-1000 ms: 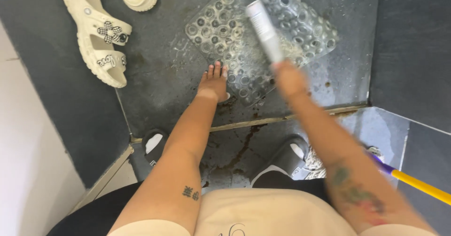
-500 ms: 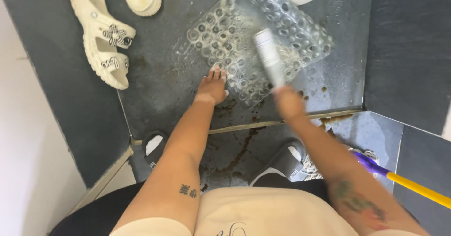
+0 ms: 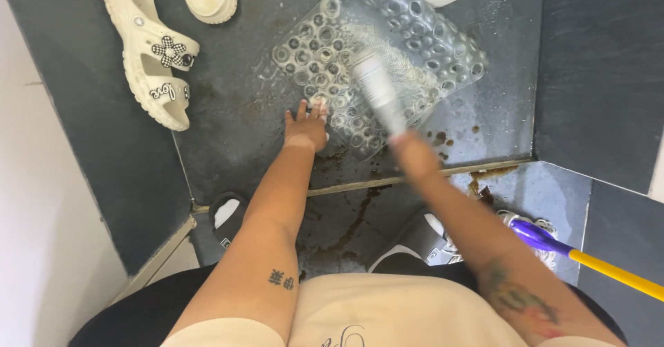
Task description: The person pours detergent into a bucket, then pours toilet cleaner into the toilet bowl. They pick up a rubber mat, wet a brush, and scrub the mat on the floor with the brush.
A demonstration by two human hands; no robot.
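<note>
A clear bubbled plastic mat (image 3: 415, 36) lies on the dark wet floor. My left hand (image 3: 306, 127) rests flat with fingers spread at the mat's near left edge. My right hand (image 3: 413, 155) is closed around a pale grey brush-like tool (image 3: 377, 91), motion-blurred, whose far end lies over the middle of the mat. White foam shows on the mat around the tool's head.
Two cream sandals (image 3: 153, 53) lie at the far left. My feet in dark slippers (image 3: 225, 213) stand on a lower tiled step. Brown dirt streaks (image 3: 360, 219) run by a floor joint. A mop with a purple and yellow handle (image 3: 588, 257) lies at right. A white wall (image 3: 41, 202) stands at left.
My right hand has swept the tool from right toward the left across the mat. My left hand has stayed pressed at the mat's edge. The view has shifted slightly.
</note>
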